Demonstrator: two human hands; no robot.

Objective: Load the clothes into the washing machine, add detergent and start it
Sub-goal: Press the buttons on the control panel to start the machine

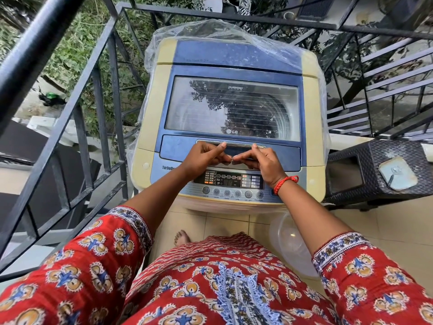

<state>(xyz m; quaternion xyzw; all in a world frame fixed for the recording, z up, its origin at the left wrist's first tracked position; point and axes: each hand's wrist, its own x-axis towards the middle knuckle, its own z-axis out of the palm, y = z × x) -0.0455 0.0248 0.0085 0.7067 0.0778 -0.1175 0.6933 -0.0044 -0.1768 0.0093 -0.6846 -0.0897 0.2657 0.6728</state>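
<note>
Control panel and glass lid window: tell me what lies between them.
In the head view, both hands, left hand and right hand, sit at the lid handle on the blue lid strip.

- Washing machine [230, 118]: centre of your frame, lid [232, 109] down.
- Your left hand [203, 158] and right hand [262, 160]: on the lid's near edge, behind the control panel [233, 184].
- Railing [70, 109]: frame left.
- Woven stool [379, 170]: frame right.
- Plastic basin [290, 245]: lower right, on the floor.
</note>
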